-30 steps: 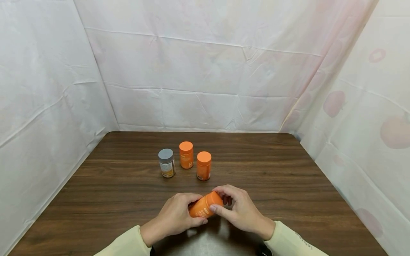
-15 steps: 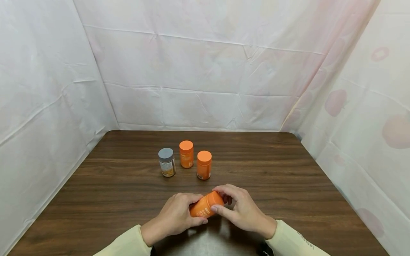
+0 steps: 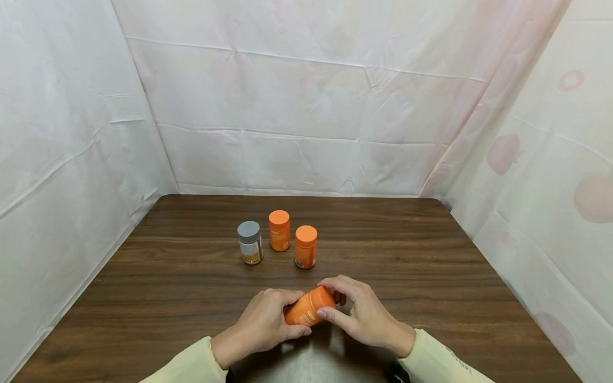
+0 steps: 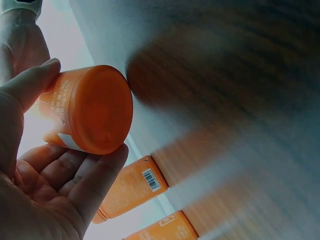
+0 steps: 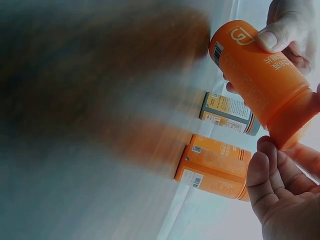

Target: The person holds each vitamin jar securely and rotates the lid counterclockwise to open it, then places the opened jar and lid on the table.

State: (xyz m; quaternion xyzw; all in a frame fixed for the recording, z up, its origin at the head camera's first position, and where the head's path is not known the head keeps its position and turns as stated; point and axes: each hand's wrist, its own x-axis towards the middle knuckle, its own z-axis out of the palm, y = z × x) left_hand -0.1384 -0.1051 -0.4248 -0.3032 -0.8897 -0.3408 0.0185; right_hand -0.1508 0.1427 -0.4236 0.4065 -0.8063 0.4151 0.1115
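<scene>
An orange supplement bottle (image 3: 303,311) is tilted between my two hands, its lidded end up and to the right. My left hand (image 3: 263,321) grips the body, thumb on one side and fingers on the other; the left wrist view shows the round base of the bottle (image 4: 102,110) facing that camera. At the other end, my right hand (image 3: 361,314) pinches the orange lid (image 3: 323,298) between thumb and fingers. In the right wrist view the lid (image 5: 295,120) sits on the bottle, with the right fingertips (image 5: 267,145) against its rim.
Beyond the hands, a grey-lidded bottle (image 3: 250,244) and two more orange bottles, one farther back (image 3: 279,231) and one to the right (image 3: 305,248), stand upright on the dark wooden table (image 3: 407,255). Pale fabric (image 3: 297,106) hangs around the back and sides.
Both hands stay on the bottle and its lid, with hardly any movement. The bottle has shifted very slightly to the right; the standing bottles stay in place.
</scene>
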